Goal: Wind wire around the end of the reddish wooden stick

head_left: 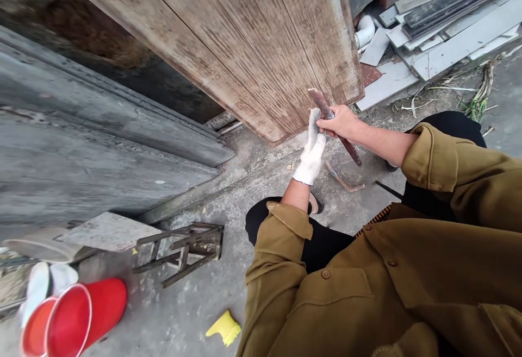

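My right hand (342, 123), bare, is wrapped round the middle of a reddish-brown stick (351, 151) with rough bark. Silvery wire (329, 114) is coiled round the stick just above my fingers. My left hand (312, 153) wears a white knitted glove, its fingers stretched upward beside the stick. The right thumb lies against the gloved fingers; whether something thin sits between them is too small to tell. On the concrete just below lies a bent brown stick (346, 180) with a greyish band near one end.
A weathered plank panel (244, 36) leans ahead. Stacked tile strips (460, 47) and a white pipe (365, 32) are at the right. Leftward are grey slabs (101, 145), a small wooden stool frame (187, 251), red buckets (104, 305) and a yellow object (224, 328).
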A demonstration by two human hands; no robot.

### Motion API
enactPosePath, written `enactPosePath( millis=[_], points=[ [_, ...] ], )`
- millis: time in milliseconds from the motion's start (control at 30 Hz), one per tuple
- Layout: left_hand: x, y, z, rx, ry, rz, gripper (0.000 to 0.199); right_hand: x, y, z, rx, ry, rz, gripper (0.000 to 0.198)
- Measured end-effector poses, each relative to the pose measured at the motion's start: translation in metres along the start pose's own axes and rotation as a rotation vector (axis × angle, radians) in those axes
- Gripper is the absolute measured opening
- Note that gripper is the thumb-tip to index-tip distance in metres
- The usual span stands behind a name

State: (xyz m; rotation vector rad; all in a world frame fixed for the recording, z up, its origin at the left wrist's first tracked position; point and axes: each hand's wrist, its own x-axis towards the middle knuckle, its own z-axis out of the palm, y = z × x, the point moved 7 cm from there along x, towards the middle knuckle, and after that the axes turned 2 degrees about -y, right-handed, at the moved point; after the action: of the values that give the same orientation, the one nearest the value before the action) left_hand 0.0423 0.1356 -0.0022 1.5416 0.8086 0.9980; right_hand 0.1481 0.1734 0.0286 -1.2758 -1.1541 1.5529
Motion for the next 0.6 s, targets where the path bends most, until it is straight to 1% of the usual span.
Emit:
enactPosePath(
  millis=[133, 233, 300, 333, 400, 433, 500, 600],
  points=[
    [0.003, 0.002, 0.013, -0.021, 0.077, -0.028, 0.071, 0.003, 0.008, 0.003, 0.019, -0.028, -0.016, 0.018],
    [0.006, 0.003, 0.014, 0.087, 0.105, -0.058, 0.068, 0.003, 0.01, 0.003, -0.105, -0.019, -0.013, 0.012],
    [0.006, 0.002, 0.008, 0.264, 0.08, -0.076, 0.069, 0.004, 0.005, -0.004, -0.228, 0.035, -0.029, 0.006],
    [0.006, 0.001, 0.003, 0.38, 0.057, -0.09, 0.071, 0.004, 0.0, -0.008, -0.294, 0.069, -0.058, 0.01],
    [0.003, -0.004, -0.006, 0.646, -0.038, -0.165, 0.081, 0.003, -0.011, -0.014, -0.452, 0.101, -0.146, 0.021],
    [0.001, -0.006, -0.011, 0.771, -0.069, -0.213, 0.086, 0.002, -0.015, -0.014, -0.556, 0.089, -0.179, 0.023],
    [-0.002, -0.007, -0.019, 0.994, -0.106, -0.276, 0.09, -0.001, -0.017, -0.011, -0.798, 0.031, -0.199, 0.026],
    [-0.004, -0.002, -0.016, 1.246, -0.16, -0.317, 0.085, -0.006, -0.013, -0.003, -1.103, -0.041, -0.204, 0.03]
  ],
)
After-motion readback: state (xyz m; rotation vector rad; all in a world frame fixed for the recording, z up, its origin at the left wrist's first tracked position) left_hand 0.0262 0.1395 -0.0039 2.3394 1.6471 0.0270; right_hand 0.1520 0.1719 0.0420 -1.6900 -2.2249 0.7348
